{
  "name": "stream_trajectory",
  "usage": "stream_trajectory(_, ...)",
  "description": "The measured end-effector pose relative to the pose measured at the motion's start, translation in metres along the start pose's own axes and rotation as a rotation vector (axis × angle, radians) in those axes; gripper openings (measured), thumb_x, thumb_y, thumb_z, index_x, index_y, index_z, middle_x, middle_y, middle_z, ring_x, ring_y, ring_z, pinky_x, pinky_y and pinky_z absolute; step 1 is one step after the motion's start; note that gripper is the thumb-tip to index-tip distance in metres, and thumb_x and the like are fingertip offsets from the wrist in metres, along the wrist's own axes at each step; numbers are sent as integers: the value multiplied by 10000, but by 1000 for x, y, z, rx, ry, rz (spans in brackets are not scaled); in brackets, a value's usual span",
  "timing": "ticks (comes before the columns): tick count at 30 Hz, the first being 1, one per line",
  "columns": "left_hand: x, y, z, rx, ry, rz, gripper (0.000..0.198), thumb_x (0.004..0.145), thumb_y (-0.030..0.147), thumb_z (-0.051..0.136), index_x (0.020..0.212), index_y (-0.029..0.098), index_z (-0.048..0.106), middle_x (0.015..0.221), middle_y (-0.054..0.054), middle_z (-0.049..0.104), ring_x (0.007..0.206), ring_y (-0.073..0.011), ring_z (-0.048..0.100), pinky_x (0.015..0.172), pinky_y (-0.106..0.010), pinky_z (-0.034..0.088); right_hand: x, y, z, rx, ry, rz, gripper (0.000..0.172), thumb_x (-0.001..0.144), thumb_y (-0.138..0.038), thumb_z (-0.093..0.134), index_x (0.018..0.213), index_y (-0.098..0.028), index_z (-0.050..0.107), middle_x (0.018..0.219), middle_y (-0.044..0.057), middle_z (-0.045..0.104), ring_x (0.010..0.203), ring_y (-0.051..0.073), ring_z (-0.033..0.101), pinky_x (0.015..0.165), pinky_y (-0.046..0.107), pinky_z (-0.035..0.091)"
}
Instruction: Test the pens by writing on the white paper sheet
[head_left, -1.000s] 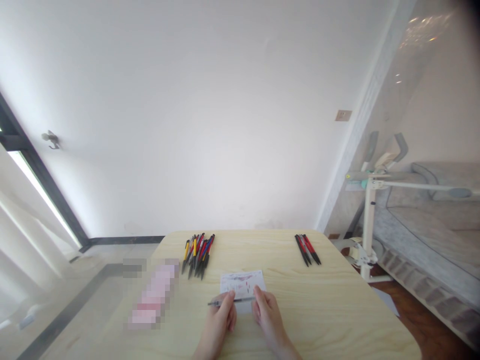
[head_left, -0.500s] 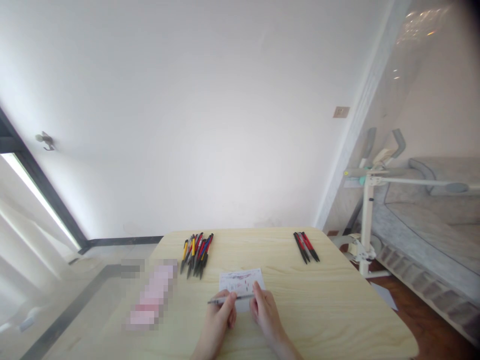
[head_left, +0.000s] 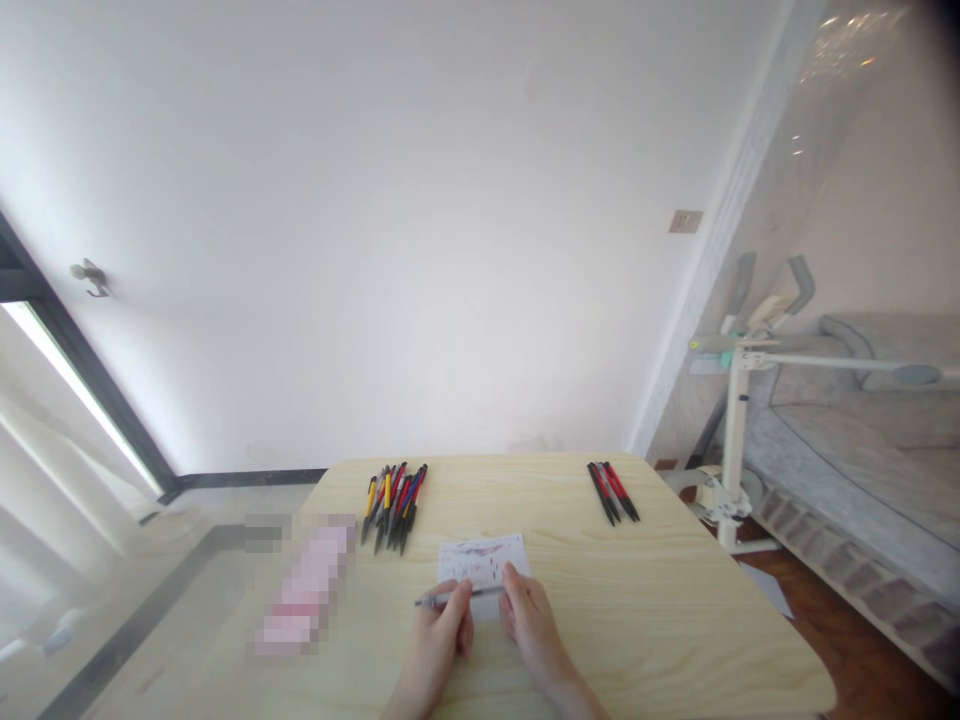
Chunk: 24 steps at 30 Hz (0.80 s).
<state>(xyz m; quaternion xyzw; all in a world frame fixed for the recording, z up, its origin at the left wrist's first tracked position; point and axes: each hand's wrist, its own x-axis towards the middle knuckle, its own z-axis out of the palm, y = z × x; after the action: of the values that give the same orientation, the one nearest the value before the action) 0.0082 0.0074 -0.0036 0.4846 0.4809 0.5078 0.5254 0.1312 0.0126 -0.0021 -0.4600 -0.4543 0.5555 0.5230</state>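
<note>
My left hand and my right hand lie close together near the front of a pale wooden table. Both pinch one slim dark pen, held level between them, its tip pointing left. Just beyond the pen lies a small white paper with red scribbles on it. My right fingertips rest at the paper's near edge.
A bunch of several pens with yellow, red and blue barrels lies at the table's back left. A few red and black pens lie at the back right. A blurred pink patch covers the left edge. A white stand and a grey sofa stand on the right.
The hands and the pen have stayed almost still over the paper; only the view has shifted slightly.
</note>
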Motion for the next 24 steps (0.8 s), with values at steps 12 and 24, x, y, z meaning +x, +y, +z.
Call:
stream_trajectory(12,1,-5,0,18,-18,15,514,811,509,428,399,205,381,293,68,350,289,-69,340,370,-202,288,0,2,0,-7,37,36,494,743,-644,413,533,-208,317,486,-73,224,441,74,180,417,226,113)
stream_trajectory(24,6,-16,0,-137,-17,-93,530,776,539,465,383,200,356,269,85,304,231,-44,287,287,-190,167,-3,6,2,31,42,25,448,781,-594,405,574,-210,301,556,-57,227,504,87,195,449,221,173)
